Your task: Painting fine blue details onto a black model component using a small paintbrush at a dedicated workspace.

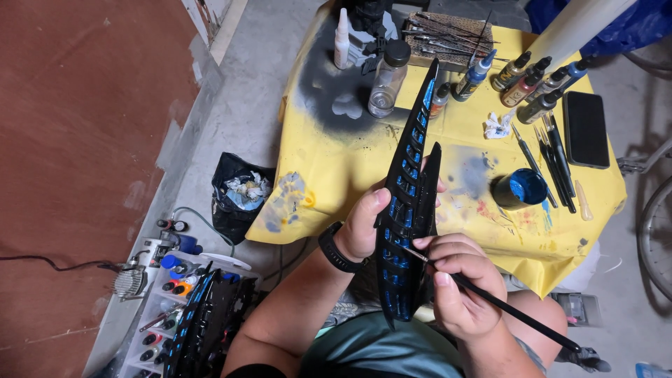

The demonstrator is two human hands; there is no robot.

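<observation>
My left hand [364, 227] holds a long black pointed model part [409, 203] with blue-painted slots, gripping it from behind at its middle. A black watch sits on that wrist. My right hand [458, 280] is closed on a thin black paintbrush [518, 311], whose tip touches the part's lower half. A small round pot of blue paint [519, 189] stands on the yellow-covered table [336, 168], to the right of the part.
Several dropper paint bottles [535, 80], brushes [556, 164], a black phone [586, 129], a clear bottle [387, 80] and a tool rack [448, 31] sit on the table. A black trash bag [238, 192], a paint tray [164, 301] and a compressor [133, 280] lie on the floor at left.
</observation>
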